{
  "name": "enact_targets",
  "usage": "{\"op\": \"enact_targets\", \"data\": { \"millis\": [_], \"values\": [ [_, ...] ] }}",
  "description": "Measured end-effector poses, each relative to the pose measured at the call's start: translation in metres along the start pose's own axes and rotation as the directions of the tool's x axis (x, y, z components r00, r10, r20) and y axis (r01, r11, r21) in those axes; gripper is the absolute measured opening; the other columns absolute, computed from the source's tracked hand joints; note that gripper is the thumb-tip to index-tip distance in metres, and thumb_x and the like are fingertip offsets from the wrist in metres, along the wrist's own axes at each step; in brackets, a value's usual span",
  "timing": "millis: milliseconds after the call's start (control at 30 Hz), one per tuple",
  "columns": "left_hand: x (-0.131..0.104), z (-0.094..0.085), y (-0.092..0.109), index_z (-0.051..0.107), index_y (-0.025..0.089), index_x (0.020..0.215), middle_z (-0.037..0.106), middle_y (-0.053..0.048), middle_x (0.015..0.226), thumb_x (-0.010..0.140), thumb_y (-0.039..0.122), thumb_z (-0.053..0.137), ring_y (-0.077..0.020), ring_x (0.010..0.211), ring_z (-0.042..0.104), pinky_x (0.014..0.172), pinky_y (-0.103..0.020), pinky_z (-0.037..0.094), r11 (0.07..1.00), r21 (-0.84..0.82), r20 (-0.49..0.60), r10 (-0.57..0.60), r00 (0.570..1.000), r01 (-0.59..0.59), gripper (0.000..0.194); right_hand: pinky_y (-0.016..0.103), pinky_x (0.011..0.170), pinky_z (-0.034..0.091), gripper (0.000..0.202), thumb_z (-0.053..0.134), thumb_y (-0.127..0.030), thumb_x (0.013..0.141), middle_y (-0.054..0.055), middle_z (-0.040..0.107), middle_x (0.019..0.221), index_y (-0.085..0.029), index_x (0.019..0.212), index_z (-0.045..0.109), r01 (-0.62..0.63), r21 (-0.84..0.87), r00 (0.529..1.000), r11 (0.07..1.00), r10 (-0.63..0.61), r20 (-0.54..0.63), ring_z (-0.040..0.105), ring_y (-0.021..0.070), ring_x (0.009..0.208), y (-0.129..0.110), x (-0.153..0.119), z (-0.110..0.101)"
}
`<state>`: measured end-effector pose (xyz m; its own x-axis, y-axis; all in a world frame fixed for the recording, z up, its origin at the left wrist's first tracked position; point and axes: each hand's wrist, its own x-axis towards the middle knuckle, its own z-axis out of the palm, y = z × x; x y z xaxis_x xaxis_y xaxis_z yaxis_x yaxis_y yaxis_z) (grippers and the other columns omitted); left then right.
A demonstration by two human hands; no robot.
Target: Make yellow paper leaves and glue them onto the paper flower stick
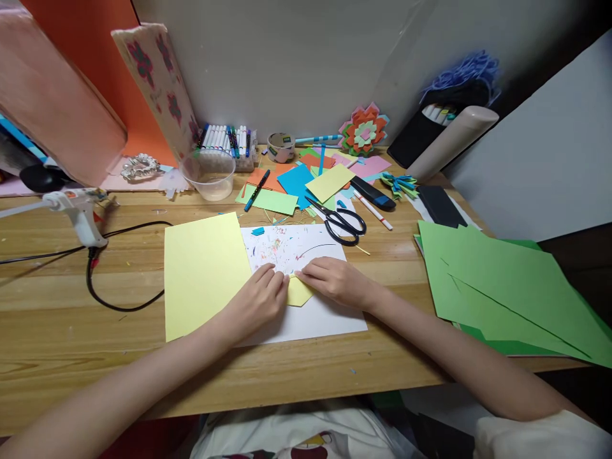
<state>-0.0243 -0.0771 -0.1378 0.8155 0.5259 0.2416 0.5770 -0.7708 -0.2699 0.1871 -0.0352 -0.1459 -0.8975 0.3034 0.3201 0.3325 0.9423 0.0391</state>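
Two hands: in the head view, the left hand (265, 294) and right hand (337, 280) meet over the white sheet (306, 326), fingers bent in, tips of both closed on the small yellow piece (300, 296).
Upper edge: the step appears to be folding or pressing this side of the piece; fingers cover part of it, so I cannot make out any crease.
Fingertips: the next move seems to call for even pressure from both sides, keeping the piece flat.
Small yellow piece: on the white sheet, between the hands and touching both, its lower part uncovered.
Large yellow sheet (205, 274): left of the white sheet, partly under the left forearm.
Scissors (345, 224): by the white sheet's far right corner.
Green sheets (507, 280): well right of the white sheet.
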Motion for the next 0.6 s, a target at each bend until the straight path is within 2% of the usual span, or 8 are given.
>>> {"op": "enact_targets", "data": {
  "millis": [200,433,533,600],
  "values": [
    [-0.015,0.001,0.017,0.049,0.001,0.114,0.061,-0.012,0.087,0.083,0.003,0.034,-0.0178,0.084,0.059,0.098,-0.037,0.04,0.996,0.037,0.009,-0.083,0.997,0.082,0.034,0.034,0.071,0.046,0.028,0.039,-0.012,0.09,0.012,0.061,0.089,-0.007,0.113,0.053,-0.102,-0.002,0.995,0.995,0.102,0.021,0.053,0.02,0.084,-0.01,-0.012,0.002],
    [-0.024,-0.004,0.02,0.054,0.001,0.106,0.062,-0.009,0.079,0.081,0.001,0.037,-0.0161,0.074,0.06,0.093,-0.034,0.045,0.98,0.161,-0.015,-0.12,0.993,0.121,0.03,0.033,0.069,0.046,0.028,0.038,-0.012,0.09,0.011,0.064,0.091,-0.01,0.111,0.055,-0.197,-0.012,0.98,0.98,0.196,-0.013,0.054,0.0192,0.083,-0.02,-0.016,0.005],
    [-0.022,-0.012,0.014,0.057,0.004,0.101,0.061,-0.007,0.074,0.081,0.002,0.039,-0.0158,0.069,0.059,0.086,-0.034,0.047,0.985,0.104,0.002,-0.139,0.99,0.138,0.027,0.033,0.069,0.046,0.027,0.039,-0.012,0.089,0.01,0.065,0.091,-0.011,0.11,0.056,-0.227,-0.02,0.973,0.974,0.226,-0.036,0.054,0.0191,0.083,-0.021,-0.017,0.005],
    [-0.015,-0.019,0.006,0.061,0.009,0.087,0.059,-0.006,0.069,0.083,0.008,0.041,-0.0172,0.066,0.058,0.078,-0.034,0.048,0.983,0.0,0.068,-0.184,0.981,0.184,0.021,0.032,0.07,0.045,0.027,0.039,-0.012,0.089,0.01,0.065,0.091,-0.011,0.11,0.056,-0.224,0.0,0.974,0.975,0.224,-0.048,0.055,0.019,0.083,-0.02,-0.017,0.006]
  ]
}}
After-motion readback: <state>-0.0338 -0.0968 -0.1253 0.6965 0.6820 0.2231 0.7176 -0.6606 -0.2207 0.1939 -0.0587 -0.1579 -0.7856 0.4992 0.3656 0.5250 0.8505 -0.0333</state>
